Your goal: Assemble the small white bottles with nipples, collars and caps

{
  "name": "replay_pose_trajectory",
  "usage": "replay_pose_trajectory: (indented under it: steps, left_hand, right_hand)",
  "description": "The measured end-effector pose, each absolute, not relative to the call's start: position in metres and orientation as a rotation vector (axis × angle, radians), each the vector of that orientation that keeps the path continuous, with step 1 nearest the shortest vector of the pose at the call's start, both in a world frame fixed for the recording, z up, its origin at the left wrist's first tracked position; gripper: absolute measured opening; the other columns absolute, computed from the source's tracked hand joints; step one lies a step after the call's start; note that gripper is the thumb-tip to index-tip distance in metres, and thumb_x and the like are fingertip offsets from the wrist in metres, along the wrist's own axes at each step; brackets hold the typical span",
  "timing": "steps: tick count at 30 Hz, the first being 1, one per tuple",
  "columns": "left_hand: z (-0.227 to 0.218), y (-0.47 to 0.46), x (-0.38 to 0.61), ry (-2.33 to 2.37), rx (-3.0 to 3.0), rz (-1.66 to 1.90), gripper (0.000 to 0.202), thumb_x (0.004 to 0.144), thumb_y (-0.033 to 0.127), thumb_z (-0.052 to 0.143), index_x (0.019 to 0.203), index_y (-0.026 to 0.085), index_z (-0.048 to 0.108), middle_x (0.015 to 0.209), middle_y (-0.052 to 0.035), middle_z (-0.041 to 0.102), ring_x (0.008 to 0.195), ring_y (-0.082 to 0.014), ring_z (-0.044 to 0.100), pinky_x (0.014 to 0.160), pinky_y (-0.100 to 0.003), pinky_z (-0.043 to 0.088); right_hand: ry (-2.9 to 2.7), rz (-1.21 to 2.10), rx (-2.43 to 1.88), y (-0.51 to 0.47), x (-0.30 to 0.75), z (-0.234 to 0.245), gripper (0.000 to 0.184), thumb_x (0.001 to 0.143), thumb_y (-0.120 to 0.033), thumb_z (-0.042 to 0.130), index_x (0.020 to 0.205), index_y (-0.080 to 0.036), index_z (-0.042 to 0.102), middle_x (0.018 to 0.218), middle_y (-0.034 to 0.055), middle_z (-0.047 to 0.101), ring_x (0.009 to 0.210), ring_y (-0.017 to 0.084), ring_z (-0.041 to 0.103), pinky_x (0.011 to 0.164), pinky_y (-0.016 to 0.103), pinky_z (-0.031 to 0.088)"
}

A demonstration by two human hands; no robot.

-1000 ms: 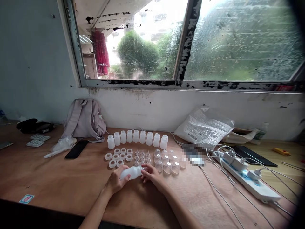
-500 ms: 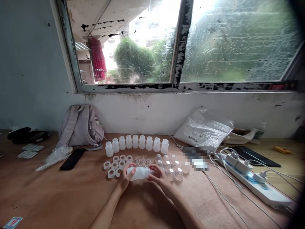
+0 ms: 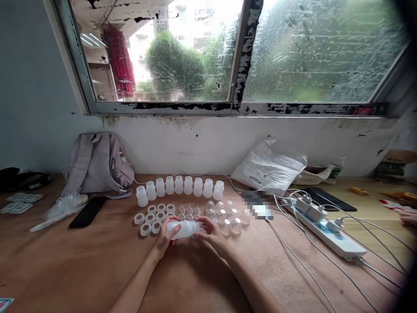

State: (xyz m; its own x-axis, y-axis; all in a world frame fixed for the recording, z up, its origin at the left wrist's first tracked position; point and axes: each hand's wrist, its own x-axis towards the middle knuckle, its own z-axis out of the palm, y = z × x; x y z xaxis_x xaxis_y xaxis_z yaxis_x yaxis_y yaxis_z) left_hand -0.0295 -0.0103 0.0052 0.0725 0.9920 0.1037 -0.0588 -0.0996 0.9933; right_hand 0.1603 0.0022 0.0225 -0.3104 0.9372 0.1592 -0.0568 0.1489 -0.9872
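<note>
My left hand [image 3: 165, 237] is wrapped round a frosted white baby bottle [image 3: 183, 229], which lies on its side above the table with its threaded neck to the right. At that neck, my right hand [image 3: 211, 232] pinches a clear teat [image 3: 201, 225], partly hidden by the fingers. Just beyond my hands sit several white screw rings [image 3: 150, 218] on the left, clear teats [image 3: 189, 210] in the middle and clear dome caps [image 3: 225, 227] on the right. Behind them several frosted bottles [image 3: 170, 185] stand upright in a curved row, mouths up.
A grey backpack [image 3: 97, 165], a black phone-like slab [image 3: 87, 212] and a crumpled plastic bag [image 3: 63, 206] lie on the left. Rightward are a silvery plastic bag [image 3: 269, 167], a white power strip [image 3: 339, 243] with trailing cables and a black flat device [image 3: 330, 199]. Another person's hand [image 3: 408, 217] shows at the right edge.
The camera view has shifted, so the scene sits further left and higher. My hands still hold the bottle and teat together at the neck. Another person's hand has come into view at right.
</note>
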Motion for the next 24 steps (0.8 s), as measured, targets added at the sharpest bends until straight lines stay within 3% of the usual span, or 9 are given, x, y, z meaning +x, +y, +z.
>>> replay_pose_trajectory:
  steps: [12, 15, 18, 22, 24]
  left_hand:
    - [0.0063, -0.0102, -0.0326, 1.034, 1.182, 1.193, 0.035, 0.072, 0.040, 0.052, 0.097, 0.016, 0.046, 0.069, 0.0019, 0.049, 0.046, -0.0062, 0.045, 0.033, -0.014, 0.030]
    - [0.0071, -0.0118, -0.0332, 1.025, 1.187, 1.185, 0.036, 0.072, 0.041, 0.052, 0.097, 0.016, 0.047, 0.071, 0.0010, 0.050, 0.047, -0.0064, 0.046, 0.034, -0.015, 0.030]
    - [0.0082, -0.0142, -0.0326, 1.013, 1.236, 1.162, 0.038, 0.071, 0.041, 0.053, 0.099, 0.016, 0.048, 0.080, -0.0016, 0.053, 0.049, -0.0069, 0.048, 0.034, -0.015, 0.032]
    - [0.0086, -0.0156, -0.0314, 1.020, 1.289, 1.159, 0.041, 0.069, 0.040, 0.055, 0.103, 0.017, 0.048, 0.084, -0.0031, 0.054, 0.051, -0.0080, 0.050, 0.033, -0.015, 0.031]
    - [0.0087, -0.0154, -0.0316, 1.023, 1.298, 1.161, 0.039, 0.069, 0.040, 0.055, 0.100, 0.017, 0.049, 0.082, -0.0027, 0.054, 0.052, -0.0088, 0.051, 0.033, -0.015, 0.031]
  right_hand:
    - [-1.483, 1.417, -0.791, 0.0040, 0.1580, 0.0166, 0.038, 0.053, -0.027, 0.075, 0.085, -0.020, 0.054, 0.097, 0.0038, 0.058, 0.089, 0.018, 0.055, 0.068, 0.026, 0.046]
    - [-1.434, 1.492, -0.897, 0.0027, 0.1576, 0.0182, 0.037, 0.059, -0.038, 0.069, 0.086, -0.018, 0.052, 0.076, 0.0016, 0.061, 0.067, 0.015, 0.060, 0.056, 0.025, 0.048]
    - [-1.437, 1.578, -1.019, 0.0020, 0.1572, 0.0181, 0.041, 0.068, -0.055, 0.054, 0.078, -0.015, 0.053, 0.053, -0.0004, 0.058, 0.039, 0.012, 0.054, 0.035, 0.021, 0.039]
    - [-1.513, 1.598, -1.157, 0.0026, 0.1567, 0.0146, 0.056, 0.072, -0.065, 0.038, 0.053, -0.014, 0.051, 0.038, 0.0014, 0.053, 0.025, 0.008, 0.042, 0.023, 0.017, 0.025]
    - [-1.530, 1.593, -1.216, 0.0026, 0.1566, 0.0134, 0.062, 0.074, -0.067, 0.032, 0.044, -0.015, 0.049, 0.035, 0.0031, 0.052, 0.024, 0.007, 0.041, 0.023, 0.017, 0.025]
